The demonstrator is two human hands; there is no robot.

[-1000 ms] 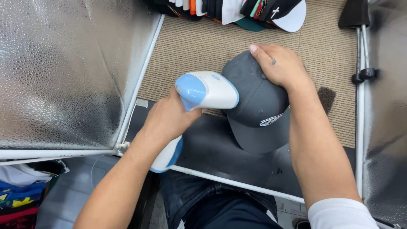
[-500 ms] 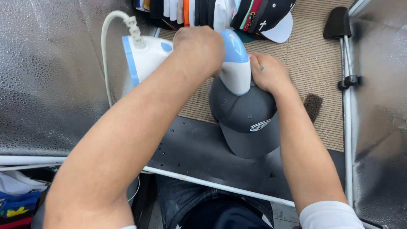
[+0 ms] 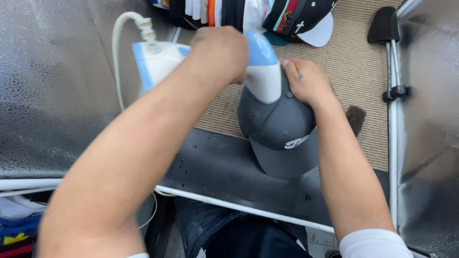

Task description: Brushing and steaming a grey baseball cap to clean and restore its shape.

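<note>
Left hand (image 3: pixel 221 53) was clenched around the white-and-blue handheld garment steamer (image 3: pixel 260 71), nozzle pressed onto the crown of the grey fabric baseball cap (image 3: pixel 282 134); steaming looked underway, unfinished. Right hand (image 3: pixel 306 81) gripped the crown's far side, over the dark counter (image 3: pixel 215 167). The cap's long axis ran toward the wearer, brim nearest.

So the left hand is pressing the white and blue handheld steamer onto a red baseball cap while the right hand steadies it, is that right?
Not quite: the head view shows a dark grey baseball cap, not red. The left hand does press the white and blue handheld steamer onto it while the right hand steadies it.
</note>
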